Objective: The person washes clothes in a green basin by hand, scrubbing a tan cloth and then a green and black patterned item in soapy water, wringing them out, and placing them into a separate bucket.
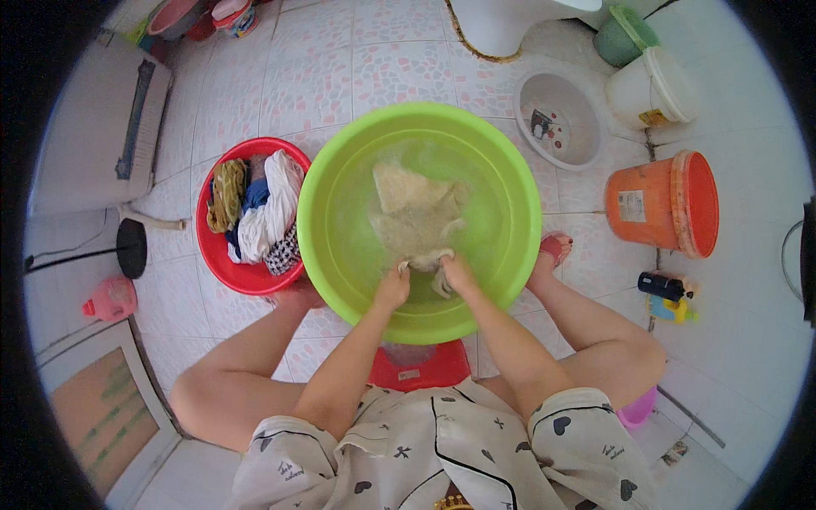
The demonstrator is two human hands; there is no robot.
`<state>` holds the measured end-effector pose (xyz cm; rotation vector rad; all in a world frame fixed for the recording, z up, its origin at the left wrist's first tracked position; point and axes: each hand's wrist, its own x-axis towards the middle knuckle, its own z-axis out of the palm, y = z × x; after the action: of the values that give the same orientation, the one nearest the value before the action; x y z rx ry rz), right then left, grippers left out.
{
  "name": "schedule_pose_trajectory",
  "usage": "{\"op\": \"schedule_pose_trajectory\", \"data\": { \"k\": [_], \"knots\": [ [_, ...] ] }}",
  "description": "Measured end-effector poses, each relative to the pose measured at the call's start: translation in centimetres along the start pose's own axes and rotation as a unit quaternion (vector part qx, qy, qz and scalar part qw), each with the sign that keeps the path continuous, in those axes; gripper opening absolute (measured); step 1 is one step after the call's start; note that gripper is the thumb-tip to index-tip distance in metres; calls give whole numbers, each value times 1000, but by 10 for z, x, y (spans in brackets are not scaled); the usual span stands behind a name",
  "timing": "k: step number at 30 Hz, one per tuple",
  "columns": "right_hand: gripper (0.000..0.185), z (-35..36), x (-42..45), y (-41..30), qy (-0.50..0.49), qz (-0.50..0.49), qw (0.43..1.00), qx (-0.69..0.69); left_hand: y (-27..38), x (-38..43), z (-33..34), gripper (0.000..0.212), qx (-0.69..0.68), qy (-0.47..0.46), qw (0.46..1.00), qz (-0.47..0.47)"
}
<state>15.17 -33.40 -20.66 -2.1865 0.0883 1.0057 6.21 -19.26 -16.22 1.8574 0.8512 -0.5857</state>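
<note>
A large green plastic basin [421, 116] holds cloudy, sudsy water between my legs. In it lies a beige cloth [414, 197], spread out and partly under the water. My left hand [393, 287] grips the near edge of the cloth, and my right hand [458, 273] grips the same edge a little to the right, with a loose end of cloth hanging beside it. Touching the green basin on the left stands a red basin [220, 271] piled with clothes: a white garment [274, 197], a mustard-coloured one [226, 194], a blue one and a black-and-white checked one.
A red stool [421, 370] stands just below the basin. A grey-white tub [599, 150], an orange bucket [644, 204], a lidded white bucket [644, 89] and several bottles line the right wall. A pink detergent bottle [115, 298] and a white appliance [95, 121] are at left.
</note>
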Motion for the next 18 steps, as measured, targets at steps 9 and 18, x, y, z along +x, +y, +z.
{"op": "schedule_pose_trajectory", "data": {
  "k": [9, 18],
  "knots": [
    [30, -39, -38, -51, -209, 190, 860, 426, 53, -56, 37, 54, -130, -32, 966, 220],
    [39, -20, -75, -81, -31, -154, 957, 242, 30, -26, 11, 60, -642, -131, 748, -103]
  ]
}}
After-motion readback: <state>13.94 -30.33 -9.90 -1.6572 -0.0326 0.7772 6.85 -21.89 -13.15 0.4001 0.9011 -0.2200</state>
